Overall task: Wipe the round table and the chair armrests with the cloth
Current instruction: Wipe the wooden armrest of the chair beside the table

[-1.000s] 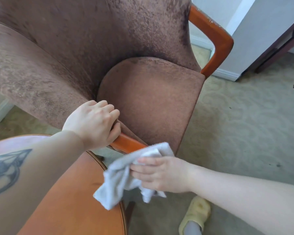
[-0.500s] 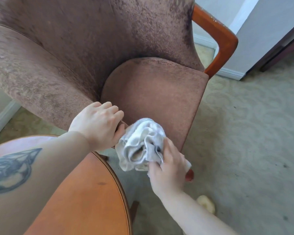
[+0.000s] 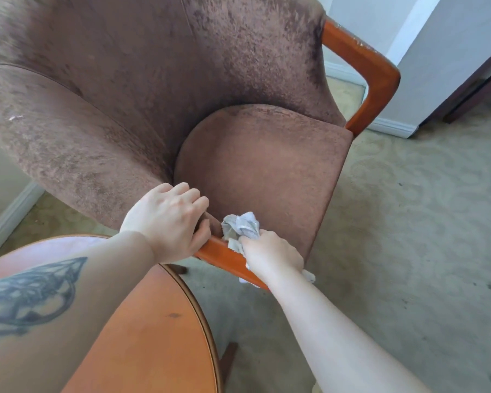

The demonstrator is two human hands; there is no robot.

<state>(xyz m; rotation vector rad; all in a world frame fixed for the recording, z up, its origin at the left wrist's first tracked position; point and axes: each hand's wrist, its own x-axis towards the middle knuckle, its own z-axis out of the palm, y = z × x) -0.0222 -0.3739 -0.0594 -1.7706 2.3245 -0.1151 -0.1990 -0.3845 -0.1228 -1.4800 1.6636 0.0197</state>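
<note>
Grey cloth (image 3: 243,226) bunched in right hand (image 3: 271,255) on armrest (image 3: 221,255) gripped by left hand (image 3: 166,222).

Glossy wood armrest (image 3: 219,255); velvety chair (image 3: 153,80)

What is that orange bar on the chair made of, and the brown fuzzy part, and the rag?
The near armrest looks like varnished wood: smooth, orange-brown, slightly shiny. The chair back seems to be velvety fabric, since its brown nap shows mottled light and dark patches. The cloth looks like soft woven cotton or similar, pale grey and crumpled into folds.
</note>
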